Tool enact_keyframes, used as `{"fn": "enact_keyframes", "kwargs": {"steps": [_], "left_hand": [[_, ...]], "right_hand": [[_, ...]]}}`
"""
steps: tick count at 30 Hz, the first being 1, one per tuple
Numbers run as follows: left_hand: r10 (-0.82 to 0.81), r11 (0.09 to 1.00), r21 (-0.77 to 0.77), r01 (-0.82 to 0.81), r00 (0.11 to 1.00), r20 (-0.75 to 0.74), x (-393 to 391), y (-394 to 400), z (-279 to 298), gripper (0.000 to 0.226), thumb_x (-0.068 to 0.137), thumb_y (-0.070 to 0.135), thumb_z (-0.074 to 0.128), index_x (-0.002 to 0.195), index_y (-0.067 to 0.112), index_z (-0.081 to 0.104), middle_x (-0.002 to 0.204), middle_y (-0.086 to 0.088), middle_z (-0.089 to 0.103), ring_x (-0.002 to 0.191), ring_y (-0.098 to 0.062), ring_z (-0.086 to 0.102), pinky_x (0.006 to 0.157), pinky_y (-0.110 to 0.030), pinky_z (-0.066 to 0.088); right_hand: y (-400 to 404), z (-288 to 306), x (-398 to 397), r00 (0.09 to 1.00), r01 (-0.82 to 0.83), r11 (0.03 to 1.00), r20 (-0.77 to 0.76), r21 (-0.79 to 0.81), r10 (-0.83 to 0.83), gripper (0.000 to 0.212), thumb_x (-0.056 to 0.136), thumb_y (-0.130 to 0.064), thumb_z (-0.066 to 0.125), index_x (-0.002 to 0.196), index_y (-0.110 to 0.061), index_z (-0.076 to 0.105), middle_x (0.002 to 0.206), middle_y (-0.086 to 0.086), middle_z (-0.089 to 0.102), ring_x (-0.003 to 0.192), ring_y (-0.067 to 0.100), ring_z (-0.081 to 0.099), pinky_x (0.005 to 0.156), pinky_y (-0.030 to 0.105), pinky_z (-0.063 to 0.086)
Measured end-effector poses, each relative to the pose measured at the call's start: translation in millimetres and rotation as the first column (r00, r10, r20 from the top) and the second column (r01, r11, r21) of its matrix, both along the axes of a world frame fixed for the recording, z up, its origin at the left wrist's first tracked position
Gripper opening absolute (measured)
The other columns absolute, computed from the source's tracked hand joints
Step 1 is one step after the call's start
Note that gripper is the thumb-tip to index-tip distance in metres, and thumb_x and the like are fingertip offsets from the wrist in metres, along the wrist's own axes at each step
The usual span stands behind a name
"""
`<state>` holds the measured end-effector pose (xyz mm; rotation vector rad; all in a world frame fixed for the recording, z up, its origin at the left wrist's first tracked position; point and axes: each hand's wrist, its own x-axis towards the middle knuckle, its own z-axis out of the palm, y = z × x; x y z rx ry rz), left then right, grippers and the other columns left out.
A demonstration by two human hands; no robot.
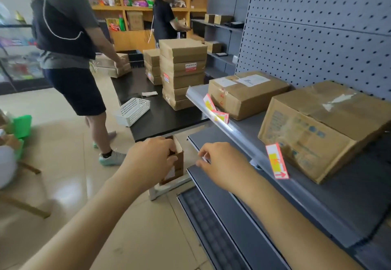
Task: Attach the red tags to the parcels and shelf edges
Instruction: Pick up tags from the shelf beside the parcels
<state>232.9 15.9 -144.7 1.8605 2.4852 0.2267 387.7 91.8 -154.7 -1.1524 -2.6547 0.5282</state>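
Observation:
My left hand grips a small open brown cardboard box held above the floor. My right hand is just right of it, fingers pinched on something small and pale; what it is I cannot make out. Three red tags hang on the grey shelf edge: one and another in front of the left parcel, and a third in front of the large right parcel.
A black table carries a white basket and stacks of brown boxes. A person stands at its left end handling a box; another stands at the wooden shelves behind. Lower grey shelves jut out under my right arm.

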Motion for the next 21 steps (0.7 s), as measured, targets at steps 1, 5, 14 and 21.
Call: {"fn": "enact_keyframes", "kwargs": {"steps": [1, 5, 14, 21], "left_hand": [[-0.005, 1.000, -0.009, 0.005, 1.000, 0.002, -6.3, 13.3, 0.7, 0.029, 0.092, 0.039, 0.051, 0.117, 0.026, 0.058, 0.110, 0.005, 0.061, 0.093, -0.014, 0.061, 0.079, -0.034, 0.055], [-0.043, 0.998, -0.043, 0.044, 0.999, 0.017, -32.1, 58.4, -3.2, 0.028, 0.092, 0.040, 0.050, 0.118, 0.030, 0.056, 0.111, 0.007, 0.061, 0.092, -0.013, 0.061, 0.076, -0.030, 0.055], [-0.229, 0.967, -0.100, 0.234, 0.972, 0.058, -99.7, 166.6, -22.6, 0.026, 0.091, 0.042, 0.051, 0.115, 0.033, 0.056, 0.110, 0.010, 0.061, 0.094, -0.010, 0.060, 0.080, -0.029, 0.054], [-0.453, 0.885, -0.088, 0.457, 0.889, 0.062, -132.5, 237.5, -21.2, 0.026, 0.091, 0.039, 0.052, 0.115, 0.029, 0.056, 0.114, 0.007, 0.061, 0.097, -0.013, 0.061, 0.083, -0.028, 0.049]], "right_hand": [[12.4, 1.3, -5.8, 1.000, 0.007, 1.000, 0.000, 0.006, -0.007, 0.020, 0.092, -0.033, 0.055, 0.106, -0.021, 0.060, 0.106, 0.002, 0.065, 0.093, 0.020, 0.060, 0.072, 0.031, 0.048], [56.2, 1.0, -28.5, 0.998, 0.068, 0.997, 0.013, 0.023, -0.068, 0.020, 0.095, -0.028, 0.050, 0.109, -0.019, 0.060, 0.107, 0.001, 0.063, 0.095, 0.020, 0.059, 0.068, 0.029, 0.041], [138.1, -20.0, -65.4, 0.852, 0.511, 0.826, -0.009, 0.238, -0.524, 0.019, 0.095, -0.014, 0.045, 0.098, -0.021, 0.062, 0.102, -0.002, 0.063, 0.094, 0.024, 0.059, 0.063, 0.028, 0.036], [173.3, -22.5, -101.8, 0.783, 0.581, 0.748, 0.030, 0.320, -0.621, 0.023, 0.086, -0.002, 0.051, 0.100, -0.018, 0.061, 0.104, 0.002, 0.063, 0.098, 0.026, 0.055, 0.067, 0.033, 0.042]]}}
